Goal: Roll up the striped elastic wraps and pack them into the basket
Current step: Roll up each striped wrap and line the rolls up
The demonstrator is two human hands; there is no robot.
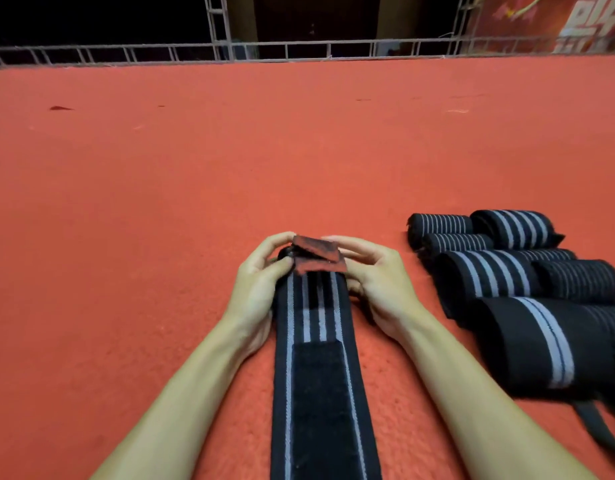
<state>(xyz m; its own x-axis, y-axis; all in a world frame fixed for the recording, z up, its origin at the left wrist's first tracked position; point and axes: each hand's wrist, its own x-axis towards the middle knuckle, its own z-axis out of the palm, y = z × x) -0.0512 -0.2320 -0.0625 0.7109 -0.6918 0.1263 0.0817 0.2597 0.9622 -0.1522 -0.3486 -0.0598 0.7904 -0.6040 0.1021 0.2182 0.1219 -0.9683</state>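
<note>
We see a rough orange-red carpet (299,150) underfoot, a pale metal lattice railing (285,51) along its far edge, darkness beyond.

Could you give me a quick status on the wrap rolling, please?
Left hand and right hand pinching far end of unrolled wrap, roll barely started. Finished rolls piled to the right. No basket in view.

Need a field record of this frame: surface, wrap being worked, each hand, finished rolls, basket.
surface: red carpet
wrap in work: striped wrap lying flat, running from the hands toward the camera, far end folded over
left hand: fingers curled on the far end
right hand: fingers curled on the same end
rolled wraps: several, clustered on the carpet right of the hands
basket: not in view
</note>
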